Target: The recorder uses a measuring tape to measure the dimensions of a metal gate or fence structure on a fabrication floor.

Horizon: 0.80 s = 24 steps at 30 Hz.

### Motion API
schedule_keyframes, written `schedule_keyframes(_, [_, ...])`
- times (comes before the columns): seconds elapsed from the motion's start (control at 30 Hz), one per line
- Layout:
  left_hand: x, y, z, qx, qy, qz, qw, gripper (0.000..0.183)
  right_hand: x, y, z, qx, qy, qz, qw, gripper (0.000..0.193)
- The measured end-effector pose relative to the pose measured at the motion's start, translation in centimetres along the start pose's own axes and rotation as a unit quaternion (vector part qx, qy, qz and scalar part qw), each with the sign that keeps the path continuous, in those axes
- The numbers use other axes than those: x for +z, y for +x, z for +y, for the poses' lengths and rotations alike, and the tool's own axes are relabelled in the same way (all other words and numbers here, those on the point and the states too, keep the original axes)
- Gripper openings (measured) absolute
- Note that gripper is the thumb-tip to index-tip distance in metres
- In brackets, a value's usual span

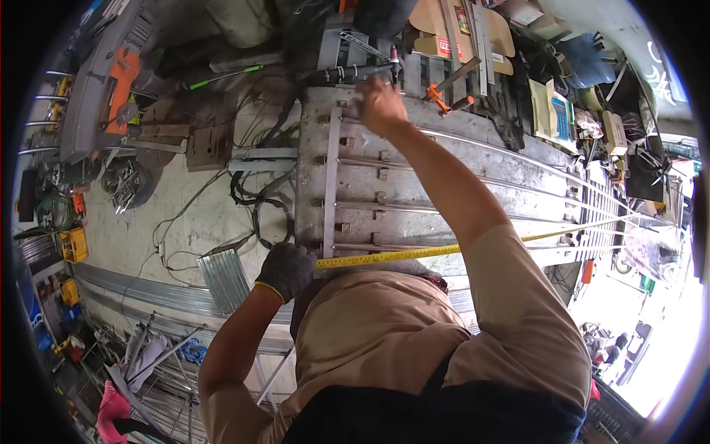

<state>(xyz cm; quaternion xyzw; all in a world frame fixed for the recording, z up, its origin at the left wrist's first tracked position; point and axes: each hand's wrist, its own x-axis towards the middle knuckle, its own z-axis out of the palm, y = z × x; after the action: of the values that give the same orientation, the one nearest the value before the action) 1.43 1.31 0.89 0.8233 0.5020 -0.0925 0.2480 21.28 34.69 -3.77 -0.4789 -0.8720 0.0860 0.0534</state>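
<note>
My left hand (287, 271), in a dark knitted glove with a yellow cuff edge, is closed at the near left corner of the metal workbench (436, 174). A yellow tape measure (392, 257) runs out from it to the right along the near side; its case is not visible. On the bench lies a flat bar (331, 181) with several long thin metal rods (414, 205) running right from it. My bare right hand (381, 105) reaches over the far edge, close to a torch-like tool with a dark cable (362, 72). Motion smears its fingers.
An orange clamp (447, 102) sits at the far edge beside a dark glove (507, 126). Cardboard pieces (429, 29) lie behind. Cables (270, 200) hang and loop left of the bench, above corrugated metal (224, 281) and long metal profiles (140, 292) on the floor.
</note>
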Motion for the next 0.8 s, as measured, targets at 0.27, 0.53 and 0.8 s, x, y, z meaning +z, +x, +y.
schedule_keyframes(0.27, [-0.1, -0.1, -0.2, -0.003, 0.007, 0.014, 1.0, 0.012, -0.7, -8.0, -4.3, -0.21, 0.086, 0.016, 0.974, 0.035])
schedule_keyframes(0.53, [-0.1, -0.1, 0.3, 0.013, 0.056, 0.001, 0.998, 0.012, -0.7, -12.1, -6.9, -0.414, -0.01, -0.173, 0.894, 0.064])
schedule_keyframes(0.8, [-0.1, 0.1, 0.6, 0.005, 0.051, 0.015, 0.999, 0.011, -1.6, -12.6, -6.2, -0.407, -0.056, -0.237, 0.88, 0.082])
